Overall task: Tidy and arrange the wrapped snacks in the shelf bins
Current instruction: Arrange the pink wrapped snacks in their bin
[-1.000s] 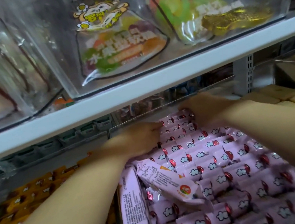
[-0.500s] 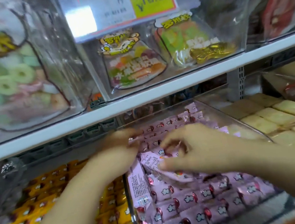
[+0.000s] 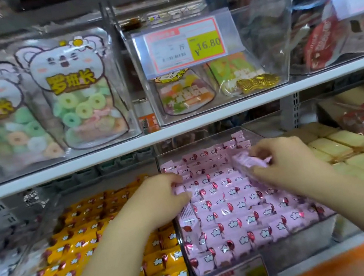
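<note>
Head view: found the right hand (image 3: 285, 165) poised above the back right part of the pink bin (image 3: 301, 254), fingers curled round a loose pink packet (image 3: 249, 162); noted that packet held clear of the rows, long axis running roughly left to right, tilted down toward the wrist side; found the left hand (image 3: 162, 199) at the bin's left wall, thumb and fingers pinching an edge packet (image 3: 180, 189) there; logged the pink rows (image 3: 231, 204) as lying crosswise in the bin, so near parallel to the held packet; judged little turning needed before laying it in. Placed the likely slot below and just left of the right hand, between the two hands; could not make out an actual gap in the rows, blur too strong; rated the right hand as nearer, and loaded. Edges: clear side wall shared with the orange snacks (image 3: 94, 250) on the left, pale yellow bars (image 3: 343, 146) just beyond the right wall, white shelf (image 3: 198, 124) overhead near the bin's back; judged headroom ample at mid-bin, tighter toward the back; advised lowering straight down rather than reaching deeper. Risk noted: sliding a packet in flat may ruffle neighbouring rows.
</note>
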Motion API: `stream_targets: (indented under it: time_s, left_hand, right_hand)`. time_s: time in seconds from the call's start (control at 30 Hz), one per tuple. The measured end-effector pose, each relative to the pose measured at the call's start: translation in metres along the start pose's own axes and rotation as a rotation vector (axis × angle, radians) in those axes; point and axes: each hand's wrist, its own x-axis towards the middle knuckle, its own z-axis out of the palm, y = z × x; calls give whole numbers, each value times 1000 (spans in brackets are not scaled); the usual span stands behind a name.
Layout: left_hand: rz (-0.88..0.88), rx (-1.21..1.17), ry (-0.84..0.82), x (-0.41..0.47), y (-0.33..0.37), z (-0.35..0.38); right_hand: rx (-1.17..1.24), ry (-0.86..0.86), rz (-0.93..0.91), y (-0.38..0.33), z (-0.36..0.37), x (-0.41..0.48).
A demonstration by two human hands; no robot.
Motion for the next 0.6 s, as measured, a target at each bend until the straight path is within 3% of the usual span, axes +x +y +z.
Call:
stream_targets:
  time_s: [0.13,0.3,0.4,0.6]
  left_hand:
    - [6,57,13,-2,11,3]
    - [-5,95,-16,0,20,7]
    - [30,17,-34,1,25,8]
    - [11,118,-60,4,26,16]
  right_hand:
    - [-11,-38,-54,13,3,-3]
    - [142,-132,-154,2,1,-6]
    - [99,-149,-109,3,2,-6]
    - [46,-224,-1,-2,2,-8]
